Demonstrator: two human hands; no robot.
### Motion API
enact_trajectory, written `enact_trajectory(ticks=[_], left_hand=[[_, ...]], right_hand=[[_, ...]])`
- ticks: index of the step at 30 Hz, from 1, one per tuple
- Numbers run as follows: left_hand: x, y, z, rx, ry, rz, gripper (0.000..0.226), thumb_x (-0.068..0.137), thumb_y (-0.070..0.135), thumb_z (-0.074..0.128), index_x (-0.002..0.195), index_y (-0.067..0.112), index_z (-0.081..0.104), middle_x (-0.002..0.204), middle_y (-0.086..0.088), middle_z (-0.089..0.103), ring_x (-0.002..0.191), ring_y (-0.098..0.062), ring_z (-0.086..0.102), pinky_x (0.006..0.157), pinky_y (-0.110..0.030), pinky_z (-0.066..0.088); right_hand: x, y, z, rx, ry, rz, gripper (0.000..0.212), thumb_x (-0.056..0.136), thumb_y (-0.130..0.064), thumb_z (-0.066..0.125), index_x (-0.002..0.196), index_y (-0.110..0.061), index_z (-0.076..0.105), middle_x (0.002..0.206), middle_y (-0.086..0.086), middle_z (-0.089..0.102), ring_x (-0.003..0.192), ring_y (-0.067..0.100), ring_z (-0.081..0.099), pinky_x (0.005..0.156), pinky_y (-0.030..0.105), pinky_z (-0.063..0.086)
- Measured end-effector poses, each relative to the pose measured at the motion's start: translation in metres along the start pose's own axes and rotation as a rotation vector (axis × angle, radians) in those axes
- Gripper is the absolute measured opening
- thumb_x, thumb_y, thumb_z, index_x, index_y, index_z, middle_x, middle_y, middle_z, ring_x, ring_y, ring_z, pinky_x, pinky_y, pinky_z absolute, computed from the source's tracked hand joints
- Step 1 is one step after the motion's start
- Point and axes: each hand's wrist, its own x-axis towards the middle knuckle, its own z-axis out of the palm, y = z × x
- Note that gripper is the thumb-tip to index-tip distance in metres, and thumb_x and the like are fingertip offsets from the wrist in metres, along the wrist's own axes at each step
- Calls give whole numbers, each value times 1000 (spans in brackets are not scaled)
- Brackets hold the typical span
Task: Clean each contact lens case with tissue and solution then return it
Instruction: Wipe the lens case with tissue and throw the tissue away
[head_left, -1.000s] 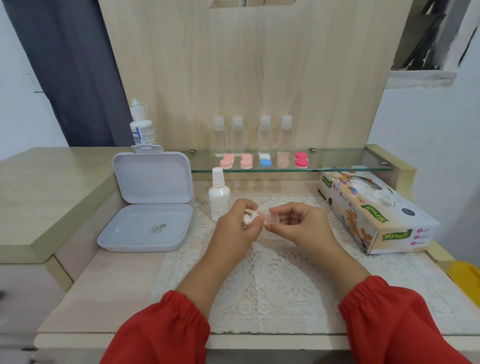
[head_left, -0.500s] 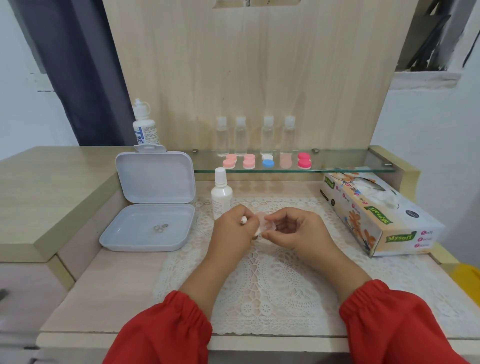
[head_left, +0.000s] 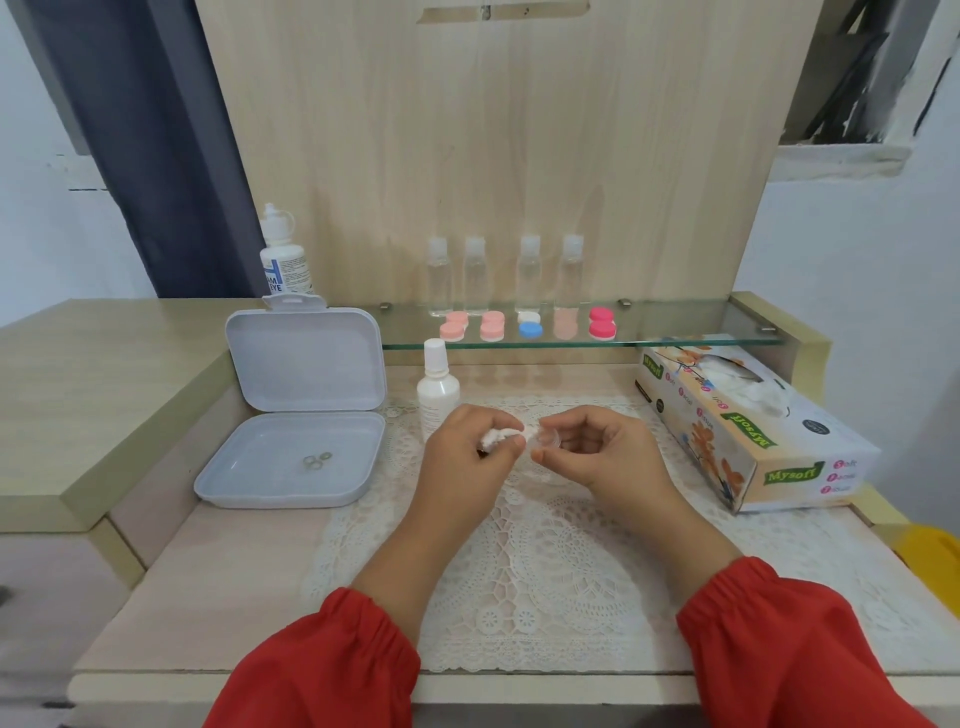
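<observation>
Back out in plain sight since half a second ago, white tissue wad (head_left: 496, 435), where only a sliver showed between the fingers. Pinched in the curled fingers of left hand (head_left: 467, 457), its tip pressed against the clear lens case piece (head_left: 548, 439). Gripped at the rim by thumb and fingers of right hand (head_left: 597, 454), that small clear cup, raised just above the lace mat (head_left: 519, 571) at the middle of the table (head_left: 197, 597). Both hands close together, fingers curled, red sleeves (head_left: 322, 665) at the near edge.

Just beyond the left hand, upright white solution bottle (head_left: 438, 387). Farther back, on the glass shelf (head_left: 675, 325), a row of capped lens cases (head_left: 524, 327) in pink, blue-and-white and hot pink, with four clear bottles (head_left: 501, 273) standing behind. At left, open grey box (head_left: 296, 415), lid up, small rings (head_left: 317, 460) lying in its tray. Behind it, larger eye-solution bottle (head_left: 283, 257). At right, tissue box (head_left: 753, 431) lying at an angle on the table.
</observation>
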Motion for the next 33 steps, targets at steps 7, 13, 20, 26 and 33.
enact_trajectory(ticks=[7, 13, 20, 26, 33], left_hand=[[0, 6, 0, -131, -1, -154, 9, 85, 11, 63, 77, 13, 57, 59, 2, 49, 45, -6, 36, 43, -17, 32], [5, 7, -4, -318, 22, -402, 12, 80, 3, 57, 72, 11, 55, 60, -3, 58, 46, -11, 37, 43, -21, 30], [10, 6, -11, -843, -36, -672, 9, 87, -1, 50, 79, 1, 55, 69, -13, 62, 48, -10, 47, 40, -17, 39], [6, 9, -8, -745, -110, -633, 7, 87, -3, 53, 89, -4, 60, 78, -16, 68, 51, -10, 52, 45, -17, 44], [12, -2, -13, -772, 116, -656, 4, 88, -1, 55, 89, 1, 58, 75, -13, 65, 49, -8, 52, 44, -18, 44]], right_hand=[[-3, 1, 4, -1, -88, -31, 27, 70, 2, 81, 89, -16, 74, 87, 11, 72, 81, 22, 69, 76, 31, 58], [-5, 1, 5, -27, -109, -59, 29, 71, 4, 80, 88, -18, 73, 87, 9, 72, 79, 18, 68, 75, 28, 57], [-3, 3, 3, -10, -21, -61, 27, 72, -2, 81, 84, -25, 73, 83, 2, 72, 77, 16, 66, 73, 32, 56], [4, 1, 1, -125, 109, 20, 21, 74, -18, 82, 86, -30, 70, 91, -4, 68, 82, 12, 64, 74, 25, 51], [8, 12, -8, -520, -33, 170, 16, 76, -31, 77, 88, -33, 67, 87, -12, 63, 69, 4, 50, 74, 28, 44]])
